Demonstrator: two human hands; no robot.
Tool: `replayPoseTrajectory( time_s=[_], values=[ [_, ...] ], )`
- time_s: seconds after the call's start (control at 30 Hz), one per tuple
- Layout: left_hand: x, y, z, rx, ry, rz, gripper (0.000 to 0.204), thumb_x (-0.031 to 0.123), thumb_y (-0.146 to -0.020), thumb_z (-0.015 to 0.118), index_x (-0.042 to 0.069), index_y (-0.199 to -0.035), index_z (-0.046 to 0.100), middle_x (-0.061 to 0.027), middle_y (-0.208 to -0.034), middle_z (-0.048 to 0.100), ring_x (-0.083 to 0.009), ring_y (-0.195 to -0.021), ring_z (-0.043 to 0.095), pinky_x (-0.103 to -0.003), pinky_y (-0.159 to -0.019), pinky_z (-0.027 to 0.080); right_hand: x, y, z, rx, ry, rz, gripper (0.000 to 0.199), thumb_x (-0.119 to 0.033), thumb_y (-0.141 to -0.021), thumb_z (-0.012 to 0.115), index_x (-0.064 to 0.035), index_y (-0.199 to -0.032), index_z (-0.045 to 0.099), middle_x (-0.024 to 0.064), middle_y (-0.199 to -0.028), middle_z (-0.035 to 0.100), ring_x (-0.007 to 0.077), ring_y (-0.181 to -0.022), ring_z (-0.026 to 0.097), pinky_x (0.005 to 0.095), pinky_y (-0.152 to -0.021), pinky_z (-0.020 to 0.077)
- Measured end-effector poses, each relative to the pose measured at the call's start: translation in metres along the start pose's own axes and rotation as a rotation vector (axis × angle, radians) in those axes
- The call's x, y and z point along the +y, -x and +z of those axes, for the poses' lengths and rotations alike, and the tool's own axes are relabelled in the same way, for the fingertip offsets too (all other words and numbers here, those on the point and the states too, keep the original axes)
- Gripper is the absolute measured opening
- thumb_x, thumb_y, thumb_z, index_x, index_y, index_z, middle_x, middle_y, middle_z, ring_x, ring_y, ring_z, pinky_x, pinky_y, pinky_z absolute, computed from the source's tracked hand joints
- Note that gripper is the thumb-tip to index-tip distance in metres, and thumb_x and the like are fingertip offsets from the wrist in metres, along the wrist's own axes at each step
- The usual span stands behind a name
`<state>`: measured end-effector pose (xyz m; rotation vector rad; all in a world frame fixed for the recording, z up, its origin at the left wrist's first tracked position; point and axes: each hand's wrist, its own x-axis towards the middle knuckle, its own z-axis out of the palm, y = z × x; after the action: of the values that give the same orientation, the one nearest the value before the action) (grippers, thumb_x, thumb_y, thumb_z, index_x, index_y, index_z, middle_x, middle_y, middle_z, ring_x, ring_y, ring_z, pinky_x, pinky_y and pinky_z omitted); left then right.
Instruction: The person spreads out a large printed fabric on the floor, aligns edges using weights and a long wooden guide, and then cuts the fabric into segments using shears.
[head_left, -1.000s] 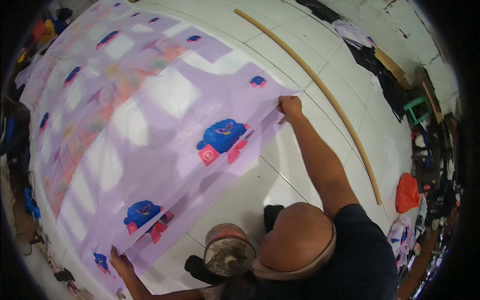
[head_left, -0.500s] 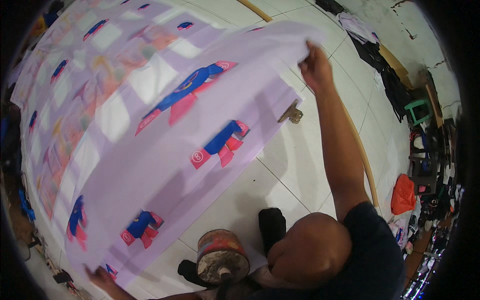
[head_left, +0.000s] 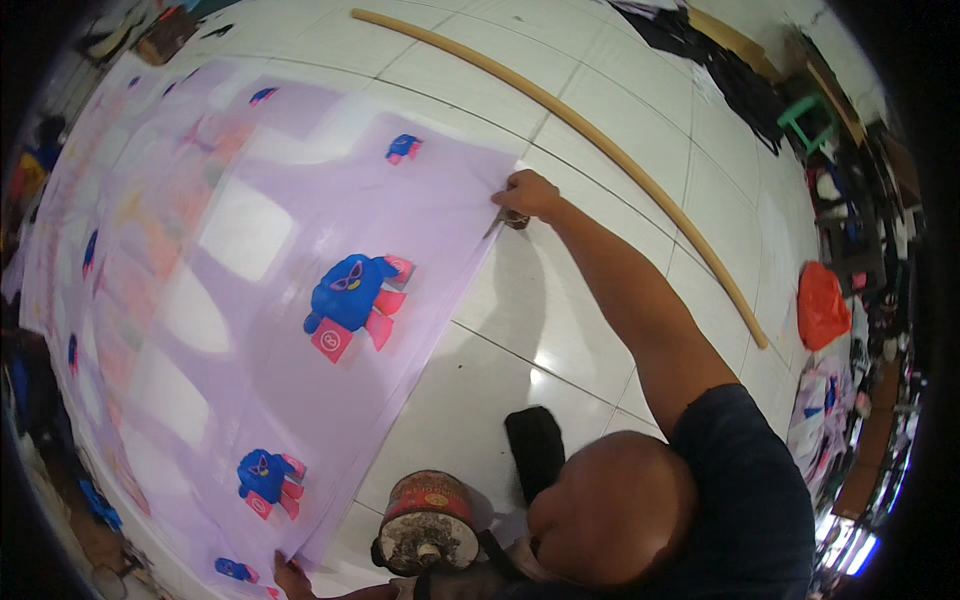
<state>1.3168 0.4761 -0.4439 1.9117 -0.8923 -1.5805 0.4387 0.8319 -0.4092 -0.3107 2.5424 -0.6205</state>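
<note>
A broad lilac fabric sheet [head_left: 300,380], printed with blue-and-pink cartoon figures and white patches, lies spread over the left half of the floor. At its far right corner, my right hand [head_left: 528,195] is closed on the edge of the fabric. Just under those fingers shows a metal bulldog clip [head_left: 516,218], partly covered by the hand. My left hand [head_left: 292,578] is low at the left, its fingers closed at the near edge of the same fabric; the picture's lower rim cuts part of it off.
A red round tin [head_left: 432,500] with a crusted whitish top stands close to me, beside my dark-covered foot [head_left: 534,450]. Beyond my right arm a long tan pole [head_left: 600,145] lies on white tiles. A red plastic bag [head_left: 824,305], a green stool [head_left: 808,124] and clutter line the right side.
The lifted, billowing fabric has come down flat over the layer with the clip. My right hand has moved left and down to the clip; my left hand has shifted right along the near edge.
</note>
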Motion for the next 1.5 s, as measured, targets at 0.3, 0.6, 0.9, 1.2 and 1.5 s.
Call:
replayPoseTrajectory(
  time_s=[0.3,0.6,0.9,1.2,1.5],
  values=[
    [0.204,0.0,0.029,-0.024,-1.68,0.736,0.032,0.019,-0.091,0.067,-0.006,-0.108,0.058,-0.0167,-0.105,0.063,-0.0296,-0.093,0.062,-0.041,-0.081,0.051,-0.031,0.012,0.001,-0.029,0.048,0.122,0.031,-0.041,-0.072,0.07,-0.0168,-0.091,0.074,0.0041,-0.105,0.072,0.0253,-0.102,0.067,0.0441,-0.09,0.0453],
    [0.103,0.183,0.491,-0.881,-1.256,1.281,0.062,0.023,-0.082,0.077,0.003,-0.135,0.052,-0.0249,-0.142,0.046,-0.0427,-0.133,0.043,-0.049,-0.11,0.036,-0.013,0.015,0.01,0.136,-0.047,0.042,0.026,-0.035,-0.07,0.073,-0.0127,-0.084,0.07,0.0095,-0.098,0.069,0.0288,-0.097,0.065,0.043,-0.086,0.0441],
    [0.003,0.228,0.602,-0.833,-1.375,1.492,0.061,0.036,-0.093,0.062,0.007,-0.144,0.046,-0.0278,-0.152,0.035,-0.0464,-0.14,0.034,-0.062,-0.111,0.029,0.002,0.016,0.004,0.092,-0.172,-0.02,0.024,-0.03,-0.069,0.073,-0.0102,-0.081,0.068,0.0123,-0.092,0.067,0.0329,-0.094,0.064,0.0443,-0.084,0.0452],
    [-0.005,0.236,0.607,-0.774,-1.403,1.489,0.055,0.032,-0.094,0.061,0.007,-0.142,0.049,-0.0266,-0.15,0.038,-0.046,-0.138,0.037,-0.062,-0.11,0.031,0.002,0.009,0.007,0.254,-0.258,0.031,0.037,-0.04,-0.089,0.065,-0.0033,-0.092,0.065,0.014,-0.085,0.071,0.0321,-0.082,0.069,0.0448,-0.077,0.0508],
    [-0.007,0.25,0.644,-0.807,-1.201,1.611,0.049,0.027,-0.09,0.066,0.006,-0.132,0.057,-0.0239,-0.14,0.05,-0.0453,-0.13,0.045,-0.056,-0.109,0.034,0.001,0.004,0.004,0.239,-0.258,0.054,0.033,-0.039,-0.088,0.067,-0.0056,-0.091,0.064,0.012,-0.082,0.071,0.031,-0.08,0.07,0.0431,-0.074,0.0533]
  ],
)
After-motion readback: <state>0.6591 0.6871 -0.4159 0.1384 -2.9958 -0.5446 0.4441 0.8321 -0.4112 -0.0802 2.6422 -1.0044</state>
